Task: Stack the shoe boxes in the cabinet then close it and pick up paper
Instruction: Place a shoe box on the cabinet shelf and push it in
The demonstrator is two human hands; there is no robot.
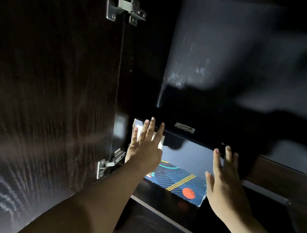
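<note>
Our left hand (pixel 145 150) has its fingers (pixel 151 127) straight and spread, laid flat against the left end of the shoe boxes, gripping nothing. Our right hand (pixel 224 181) is likewise open, fingers straight and pointing up, palm turned toward the right end of the boxes; we cannot tell whether it actually touches them.

Between the two hands sits the patterned shoe box (pixel 181 183), dark blue with yellow stripes, a teal curve and an orange dot, resting on the cabinet shelf (pixel 156 208). A black shoe box (pixel 195 129) lies on top of it, carrying a small pale label, and our left fingertips reach up onto its lower edge.

To the left, the dark wood-grain cabinet door (pixel 46 83) stands open, with a metal upper hinge (pixel 123 6) and a lower hinge (pixel 110 162) beside our left wrist. The cabinet interior above the boxes is dim.
</note>
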